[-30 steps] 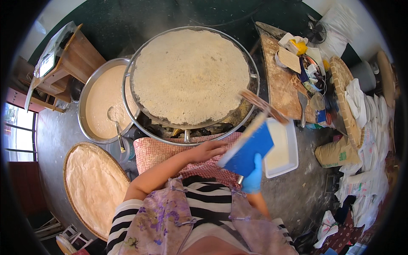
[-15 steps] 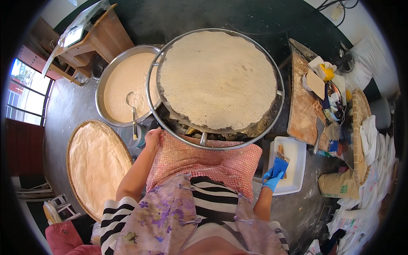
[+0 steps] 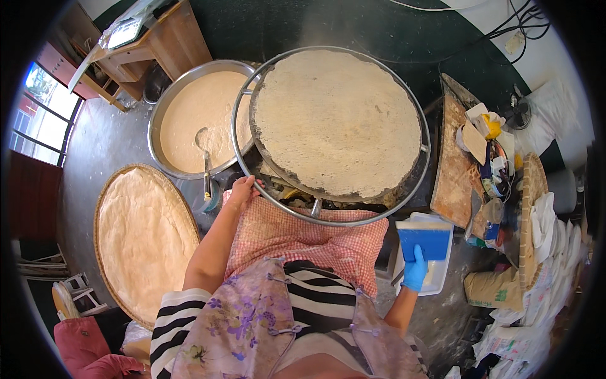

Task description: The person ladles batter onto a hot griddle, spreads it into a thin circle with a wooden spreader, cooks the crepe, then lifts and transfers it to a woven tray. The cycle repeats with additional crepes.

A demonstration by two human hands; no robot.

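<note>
A thin, pale batter sheet point(image 3: 338, 123) covers a round griddle, with a slightly ragged dark edge around it. Around the griddle runs a metal ring point(image 3: 353, 222). My bare left hand point(image 3: 242, 192) is closed on the ring at its near left. In a blue glove, my right hand point(image 3: 415, 274) grips a wide blue scraper point(image 3: 427, 244), blade up, over the white tray point(image 3: 438, 278). The tray's inside is partly hidden by the scraper. A red checked cloth point(image 3: 309, 237) lies between my body and the ring.
Left of the griddle stands a metal basin point(image 3: 155, 136) of batter with a ladle point(image 3: 206, 167) in it. A large woven tray point(image 3: 101, 252) bears pale flat sheets. On the right are a worn board point(image 3: 449, 164), clutter, a paper sack point(image 3: 495, 289) and plastic bags point(image 3: 536, 297).
My right hand has lifted the scraper from inside the white tray and turned its broad blue face into view. My left hand stays at the ring. The whole view has shifted slightly.
</note>
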